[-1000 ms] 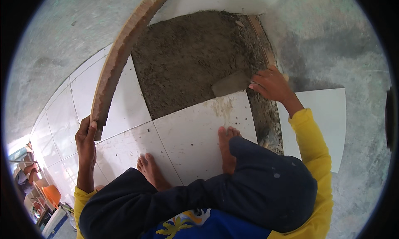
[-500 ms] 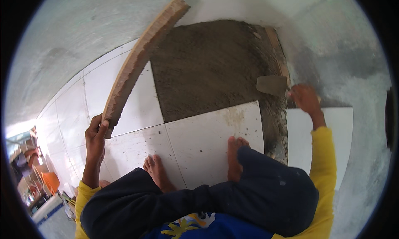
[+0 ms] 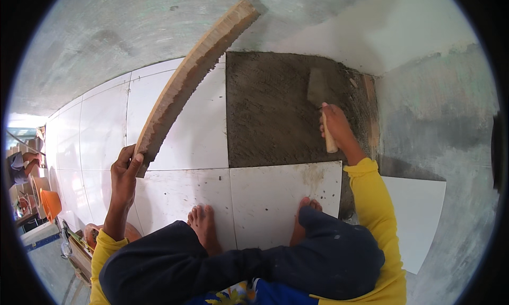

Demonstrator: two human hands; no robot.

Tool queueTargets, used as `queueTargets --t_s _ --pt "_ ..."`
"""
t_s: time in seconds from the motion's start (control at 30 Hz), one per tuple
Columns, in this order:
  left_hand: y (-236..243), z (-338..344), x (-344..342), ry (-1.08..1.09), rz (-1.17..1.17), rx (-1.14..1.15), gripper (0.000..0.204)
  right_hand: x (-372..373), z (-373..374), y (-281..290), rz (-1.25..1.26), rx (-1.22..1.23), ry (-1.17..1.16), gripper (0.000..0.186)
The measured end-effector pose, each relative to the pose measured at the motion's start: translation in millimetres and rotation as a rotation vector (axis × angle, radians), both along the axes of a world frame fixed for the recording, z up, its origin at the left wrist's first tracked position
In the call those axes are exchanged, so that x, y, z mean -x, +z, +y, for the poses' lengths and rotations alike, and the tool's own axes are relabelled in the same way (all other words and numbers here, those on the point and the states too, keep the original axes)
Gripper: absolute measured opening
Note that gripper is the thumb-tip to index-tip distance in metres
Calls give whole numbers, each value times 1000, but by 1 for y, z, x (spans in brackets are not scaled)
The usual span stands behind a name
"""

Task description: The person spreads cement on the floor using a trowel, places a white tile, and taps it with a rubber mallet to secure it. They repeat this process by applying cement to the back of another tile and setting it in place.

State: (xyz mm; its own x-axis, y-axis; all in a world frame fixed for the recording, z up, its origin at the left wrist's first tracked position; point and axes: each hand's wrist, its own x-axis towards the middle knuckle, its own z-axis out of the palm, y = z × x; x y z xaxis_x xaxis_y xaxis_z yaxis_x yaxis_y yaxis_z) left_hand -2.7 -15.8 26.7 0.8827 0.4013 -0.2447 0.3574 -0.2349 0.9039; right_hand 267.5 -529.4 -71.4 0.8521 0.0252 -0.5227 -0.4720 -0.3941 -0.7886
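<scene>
Over the mortar bed (image 3: 265, 114), right hand (image 3: 338, 127) closed round a trowel (image 3: 330, 135), blade (image 3: 318, 86) blurred, mortar contact uncertain, left hand (image 3: 124, 175) gripping the near end of a wooden board (image 3: 193, 77)

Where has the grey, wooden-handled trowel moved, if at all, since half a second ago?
Yes: the trowel moved left, away from the narrow brown strip.

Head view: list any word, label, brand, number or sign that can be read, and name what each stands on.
None can be read.
Wooden board, trowel, mortar, white tiles: no lettering visible.
Blue shirt front: part of a coloured picture shows, no readable words.
Orange container at far left and its surroundings: too small and blurred to tell.
</scene>
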Motion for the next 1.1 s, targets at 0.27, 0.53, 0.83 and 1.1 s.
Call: queueTargets --t_s 0.27,0.53,0.83,1.1 --pt "-7 18 12 37 16 28 44 46 144 5 63 211 513 44" --pt "-8 28 22 38 28 6 46 -20 75 -12 64 -66 -9 42" --pt "-15 25 24 42 0 61 41 97 140 -10 -424 534 789 43" --pt "-13 26 25 30 -7 8 42 59 36 1 -197 549 404 50"
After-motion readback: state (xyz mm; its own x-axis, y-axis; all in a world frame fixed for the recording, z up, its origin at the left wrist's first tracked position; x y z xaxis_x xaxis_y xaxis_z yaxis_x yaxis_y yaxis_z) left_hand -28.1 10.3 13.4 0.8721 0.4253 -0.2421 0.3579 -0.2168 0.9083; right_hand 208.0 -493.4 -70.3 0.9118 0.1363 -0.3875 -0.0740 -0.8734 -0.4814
